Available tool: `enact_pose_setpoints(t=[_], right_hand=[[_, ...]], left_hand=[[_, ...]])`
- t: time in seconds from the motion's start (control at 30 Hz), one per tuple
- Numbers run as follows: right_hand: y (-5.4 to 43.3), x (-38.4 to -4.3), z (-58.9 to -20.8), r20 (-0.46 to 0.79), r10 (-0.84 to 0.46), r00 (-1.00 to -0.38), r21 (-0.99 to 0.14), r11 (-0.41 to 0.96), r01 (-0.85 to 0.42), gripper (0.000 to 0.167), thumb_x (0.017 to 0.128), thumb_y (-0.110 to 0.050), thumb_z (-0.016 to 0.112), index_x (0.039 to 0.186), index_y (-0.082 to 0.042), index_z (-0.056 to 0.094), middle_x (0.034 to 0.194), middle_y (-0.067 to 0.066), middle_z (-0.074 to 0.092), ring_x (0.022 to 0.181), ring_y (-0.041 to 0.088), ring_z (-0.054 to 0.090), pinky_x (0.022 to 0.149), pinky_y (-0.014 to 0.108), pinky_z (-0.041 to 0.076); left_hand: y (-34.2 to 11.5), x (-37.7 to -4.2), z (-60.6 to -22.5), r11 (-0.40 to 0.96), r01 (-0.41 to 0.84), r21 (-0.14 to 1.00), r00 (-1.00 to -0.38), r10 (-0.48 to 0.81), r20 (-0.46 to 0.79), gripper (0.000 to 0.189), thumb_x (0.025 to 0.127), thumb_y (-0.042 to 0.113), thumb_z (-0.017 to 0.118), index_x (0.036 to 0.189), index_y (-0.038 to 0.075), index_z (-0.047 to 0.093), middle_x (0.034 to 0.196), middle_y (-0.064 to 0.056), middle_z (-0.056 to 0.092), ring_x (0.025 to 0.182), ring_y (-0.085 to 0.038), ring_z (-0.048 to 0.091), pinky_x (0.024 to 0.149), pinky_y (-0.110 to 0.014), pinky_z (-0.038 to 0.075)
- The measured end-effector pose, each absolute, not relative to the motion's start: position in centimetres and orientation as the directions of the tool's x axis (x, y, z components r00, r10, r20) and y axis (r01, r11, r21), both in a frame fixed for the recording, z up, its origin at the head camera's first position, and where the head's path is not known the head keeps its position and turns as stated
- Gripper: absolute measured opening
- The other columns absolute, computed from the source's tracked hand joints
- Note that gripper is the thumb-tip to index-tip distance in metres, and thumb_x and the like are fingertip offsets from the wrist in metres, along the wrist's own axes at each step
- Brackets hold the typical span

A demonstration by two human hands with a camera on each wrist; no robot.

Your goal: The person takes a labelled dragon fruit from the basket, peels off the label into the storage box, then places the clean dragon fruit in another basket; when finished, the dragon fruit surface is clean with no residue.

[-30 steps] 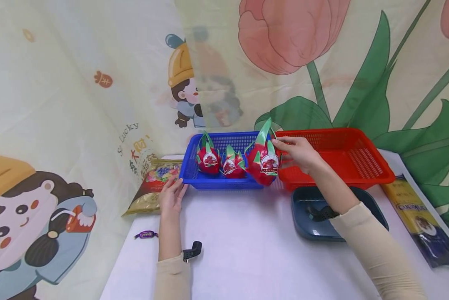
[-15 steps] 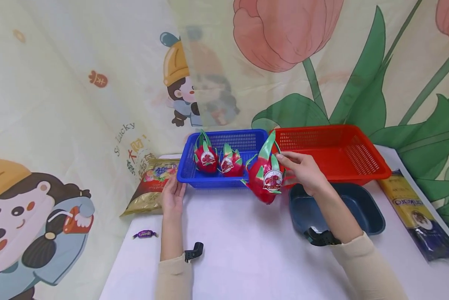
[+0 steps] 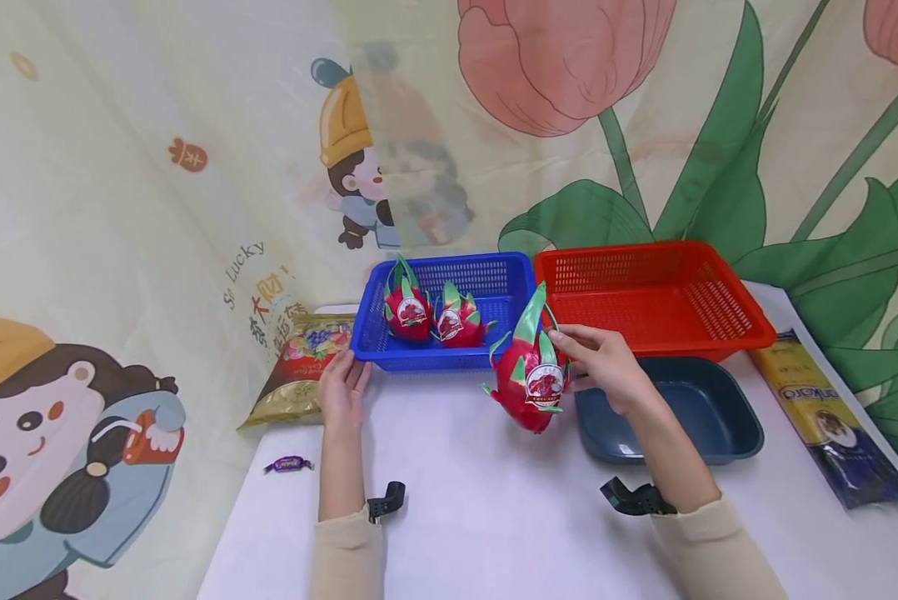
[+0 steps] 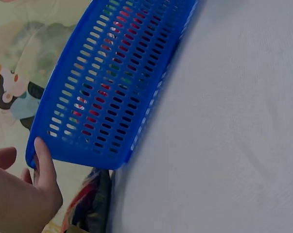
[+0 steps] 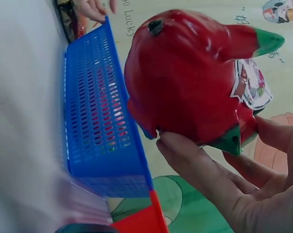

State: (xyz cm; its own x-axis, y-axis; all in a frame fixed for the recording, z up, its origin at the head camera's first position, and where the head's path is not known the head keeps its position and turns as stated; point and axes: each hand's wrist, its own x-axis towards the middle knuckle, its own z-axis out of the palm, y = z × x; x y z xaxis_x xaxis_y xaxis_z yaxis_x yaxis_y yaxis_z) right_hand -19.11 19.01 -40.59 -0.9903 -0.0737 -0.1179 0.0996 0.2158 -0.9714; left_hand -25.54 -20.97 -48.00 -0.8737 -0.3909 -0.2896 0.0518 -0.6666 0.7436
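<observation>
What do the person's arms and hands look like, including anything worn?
The left sleeve and right sleeve are plain beige, ending on the forearms. By each cuff sits a small, bent black device. The left hand and right hand are bare, without gloves. I can make out no cables or markings.

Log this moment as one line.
right hand: holds dragon fruit | left hand: touches blue basket | inside it: two dragon fruits
</observation>
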Motion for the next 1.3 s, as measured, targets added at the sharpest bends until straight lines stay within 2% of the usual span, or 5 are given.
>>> enact_pose_setpoints(t=[0.23,0.43,0.57,0.73,1.3], right_hand=[[18.4,-19.0,-41.1,-0.108,-0.092,-0.99,-0.97,0.227,0.085,0.061,0.101,-0.043,0.068,0.149,-0.007,0.056,0.132,0.023,0.064,0.105,0.031,0.066,0.078,0.041,0.065],[17.8,-19.2,-41.6,-0.116,-0.119,-0.986,-0.973,0.212,0.089,0.06,0.101,-0.041,0.068,0.149,-0.005,0.056,0.127,0.025,0.065,0.096,0.028,0.07,0.075,0.04,0.066],[17.5,-19.4,-41.9,-0.12,-0.124,-0.985,-0.975,0.204,0.093,0.061,0.101,-0.041,0.069,0.148,-0.005,0.057,0.124,0.025,0.067,0.091,0.027,0.072,0.073,0.041,0.066],[17.2,-19.5,-42.4,-0.114,-0.139,-0.984,-0.975,0.207,0.084,0.059,0.101,-0.041,0.069,0.145,-0.004,0.059,0.121,0.023,0.069,0.089,0.027,0.074,0.072,0.042,0.066],[16.1,-18.7,-45.9,-0.164,-0.148,-0.975,-0.958,0.261,0.122,0.056,0.101,-0.04,0.068,0.141,0.0,0.061,0.108,0.016,0.073,0.083,0.026,0.071,0.071,0.049,0.065]], left_hand=[[-16.7,-24.2,-47.3,-0.232,0.289,0.929,-0.699,-0.714,0.039,0.016,0.094,0.0,0.073,0.103,0.003,0.06,0.097,-0.004,0.059,0.088,-0.013,0.061,0.079,-0.022,0.056],[-11.2,-22.4,-46.8,-0.142,0.398,0.906,-0.871,-0.367,0.326,0.018,0.097,0.006,0.074,0.106,-0.006,0.063,0.092,-0.008,0.065,0.076,-0.017,0.062,0.064,-0.022,0.057],[-8.7,-21.5,-47.2,-0.134,0.245,0.96,-0.969,-0.003,0.247,0.031,0.103,0.023,0.069,0.118,-0.003,0.064,0.107,-0.013,0.071,0.094,-0.024,0.069,0.08,-0.035,0.065],[-7.4,-21.1,-47.4,-0.05,0.066,0.997,-0.967,0.241,0.077,0.047,0.105,0.042,0.058,0.138,0.009,0.059,0.137,-0.012,0.062,0.121,-0.031,0.061,0.094,-0.048,0.061],[-6.5,-20.5,-48.9,0.126,-0.05,0.991,-0.904,0.416,-0.098,0.066,0.095,0.048,0.07,0.147,0.011,0.052,0.123,-0.01,0.07,0.106,-0.022,0.068,0.084,-0.037,0.063]])
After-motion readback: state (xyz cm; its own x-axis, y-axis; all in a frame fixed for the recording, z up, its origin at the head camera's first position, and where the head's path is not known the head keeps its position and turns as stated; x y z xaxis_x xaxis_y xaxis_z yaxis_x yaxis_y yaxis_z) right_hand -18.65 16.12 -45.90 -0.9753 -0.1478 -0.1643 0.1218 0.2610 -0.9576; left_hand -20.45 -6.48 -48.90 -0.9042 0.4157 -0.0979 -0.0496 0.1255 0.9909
